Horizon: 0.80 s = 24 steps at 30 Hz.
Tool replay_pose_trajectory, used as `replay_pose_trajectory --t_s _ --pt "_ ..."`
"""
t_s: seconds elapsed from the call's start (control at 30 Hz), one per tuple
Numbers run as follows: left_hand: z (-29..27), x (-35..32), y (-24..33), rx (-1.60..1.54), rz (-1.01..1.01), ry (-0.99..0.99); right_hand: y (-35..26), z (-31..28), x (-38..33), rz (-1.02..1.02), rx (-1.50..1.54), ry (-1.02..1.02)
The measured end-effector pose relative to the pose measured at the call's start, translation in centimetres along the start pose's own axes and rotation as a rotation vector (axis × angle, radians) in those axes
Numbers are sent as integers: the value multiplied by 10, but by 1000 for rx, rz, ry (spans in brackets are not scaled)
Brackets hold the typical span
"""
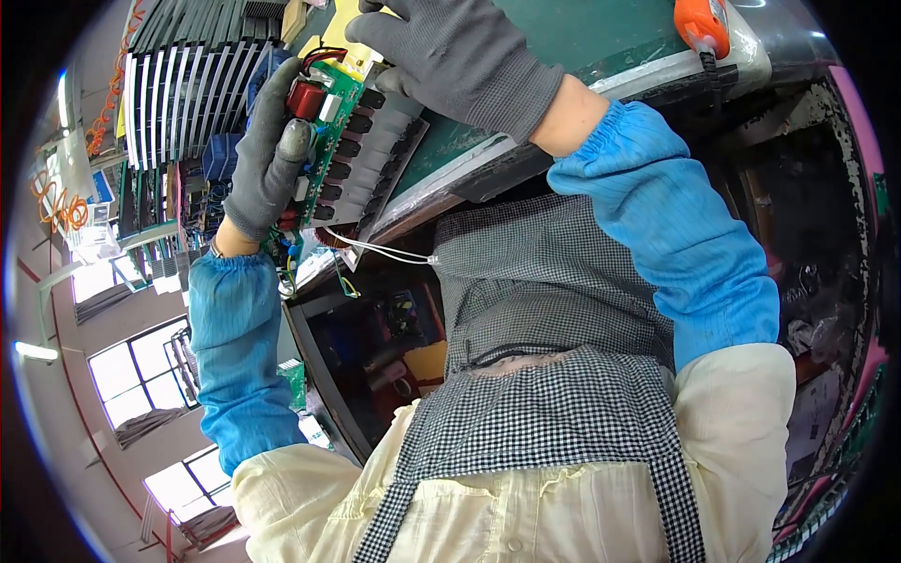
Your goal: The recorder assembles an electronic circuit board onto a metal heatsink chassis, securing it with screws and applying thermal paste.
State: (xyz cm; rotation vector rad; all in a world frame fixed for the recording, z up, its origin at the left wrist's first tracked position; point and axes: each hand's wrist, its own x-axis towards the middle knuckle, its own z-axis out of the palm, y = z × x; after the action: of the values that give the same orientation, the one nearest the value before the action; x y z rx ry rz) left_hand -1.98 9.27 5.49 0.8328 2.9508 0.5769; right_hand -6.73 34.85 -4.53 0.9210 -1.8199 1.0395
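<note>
Both my gloved hands on green circuit board (pixel 330 141), held up at edge of green-topped bench (pixel 601 38). Left hand (pixel 267 155) clamped along board's left edge, thumb over red component (pixel 305 97). Right hand (pixel 460 52) curled over board's top corner. White wires (pixel 385 250) hang beneath. Orange-handled tool (pixel 702 23) lies on bench, well apart.

Green workbench (pixel 601 33) – orange-handled tool (pixel 702 26) on top

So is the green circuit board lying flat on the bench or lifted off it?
Lifted: the circuit board is tilted, gripped by the left hand and right hand.
</note>
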Motion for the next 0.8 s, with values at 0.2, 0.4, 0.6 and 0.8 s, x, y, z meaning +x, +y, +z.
replay_pose_trajectory --t_s 0.2,0.4,0.6,0.8 --pt "0 -1 3 -28 -32 0 0 2 1 17 82 6" --pt "0 1 -2 22 -24 3 15 62 -9 167 185 118" --pt "1 -2 -2 -33 -54 1 3 5 0 47 98 1" --pt "0 0 -1 -5 -39 -2 4 3 3 119 129 -40"
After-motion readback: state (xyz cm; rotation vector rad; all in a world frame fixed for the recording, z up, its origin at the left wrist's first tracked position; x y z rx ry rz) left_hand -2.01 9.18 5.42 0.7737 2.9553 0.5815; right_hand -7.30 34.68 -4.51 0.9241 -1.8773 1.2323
